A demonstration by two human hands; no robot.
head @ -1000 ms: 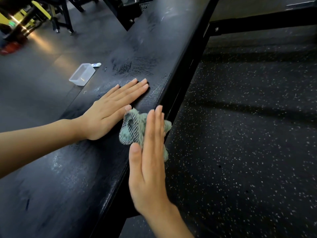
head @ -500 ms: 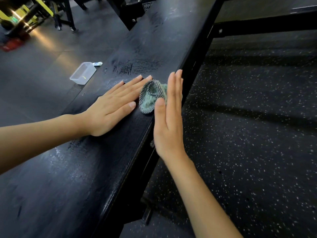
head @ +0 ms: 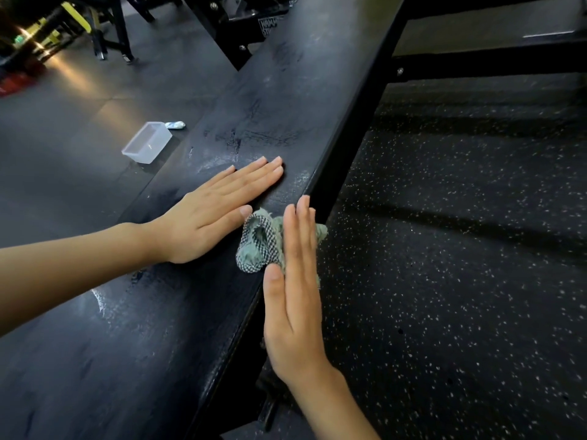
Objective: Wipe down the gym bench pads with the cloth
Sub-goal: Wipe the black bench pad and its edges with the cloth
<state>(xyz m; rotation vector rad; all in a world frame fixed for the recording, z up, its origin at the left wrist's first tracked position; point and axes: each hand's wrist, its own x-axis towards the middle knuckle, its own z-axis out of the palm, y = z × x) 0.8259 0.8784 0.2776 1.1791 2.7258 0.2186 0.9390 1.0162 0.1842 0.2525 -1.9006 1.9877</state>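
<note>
The bench pad (head: 270,100) (black, streaked with pale smears) bears the left hand (head: 216,214), fingers straight and flat on it. Just right of its thumb, the crumpled green cloth (head: 259,244) is pressed against the pad's edge by the straight fingers of the right hand (head: 295,300).

Bare pad ahead, my own left hand in the way

My left hand (head: 219,211) lies flat on the bench pad (head: 286,106), just beside the cloth (head: 257,242), closing off the way left. Past its fingertips the pad runs bare toward the black machine frame (head: 247,23). My right hand (head: 295,290) presses the cloth at the pad's right edge. Beyond it lies open speckled floor (head: 444,249), with a black crossbar (head: 476,63) farther up.
</note>
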